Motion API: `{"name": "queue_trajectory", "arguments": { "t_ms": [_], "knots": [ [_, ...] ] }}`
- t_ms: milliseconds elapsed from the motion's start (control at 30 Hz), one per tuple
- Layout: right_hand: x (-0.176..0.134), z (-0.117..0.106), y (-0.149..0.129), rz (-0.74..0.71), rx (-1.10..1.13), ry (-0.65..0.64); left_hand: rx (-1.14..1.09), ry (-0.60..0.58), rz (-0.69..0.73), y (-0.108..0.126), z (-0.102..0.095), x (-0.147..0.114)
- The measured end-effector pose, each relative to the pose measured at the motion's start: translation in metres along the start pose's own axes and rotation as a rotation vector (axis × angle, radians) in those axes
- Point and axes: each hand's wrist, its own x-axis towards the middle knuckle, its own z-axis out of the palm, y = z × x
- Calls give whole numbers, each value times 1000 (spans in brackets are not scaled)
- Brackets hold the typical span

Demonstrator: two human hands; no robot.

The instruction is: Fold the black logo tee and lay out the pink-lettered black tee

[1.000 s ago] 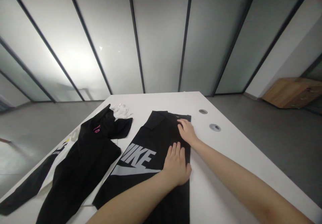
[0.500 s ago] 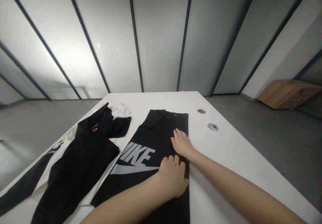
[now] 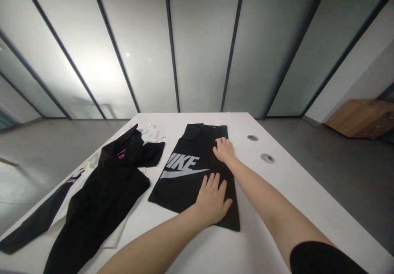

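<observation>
A black T-shirt (image 3: 187, 190) with a grey NIKE print lies on the white table, its left side folded in and one sleeve turned over near the collar. My left hand (image 3: 213, 199) rests flat on the lower part of the shirt, fingers spread. Farther up, near the shirt's right edge, my right hand (image 3: 224, 149) lies on the cloth with its fingers apart. Neither hand grips anything that I can see. The shirt's bottom hem shows just below my left hand.
To the left, a black garment with pink lettering (image 3: 104, 188) lies over a white and black garment (image 3: 70, 190). A crumpled white cloth (image 3: 152, 133) sits behind them. Two round inserts (image 3: 267, 158) are set in the white table (image 3: 295, 196). A wooden cabinet (image 3: 360, 118) stands at the far right.
The T-shirt has shifted away from me up the table, so its bottom hem now shows. Both hands moved forward with it, and my left fingers have straightened and spread.
</observation>
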Motion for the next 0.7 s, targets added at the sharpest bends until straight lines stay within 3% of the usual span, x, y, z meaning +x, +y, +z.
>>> {"name": "queue_trajectory", "arguments": {
  "t_ms": [167, 333, 467, 700],
  "knots": [
    [19, 2, 1, -51, -9, -41, -19, 45, 50, 3, 1, 0],
    [30, 8, 0, -64, -18, -107, 28, 141, 8, 1, -14, 10],
    [27, 3, -4, -61, -9, -89, 93, 127, 10, -10, -21, 17],
    [7, -10, -24, 10, 38, -90, 85, 102, 19, -17, -11, 16]
  ]
}}
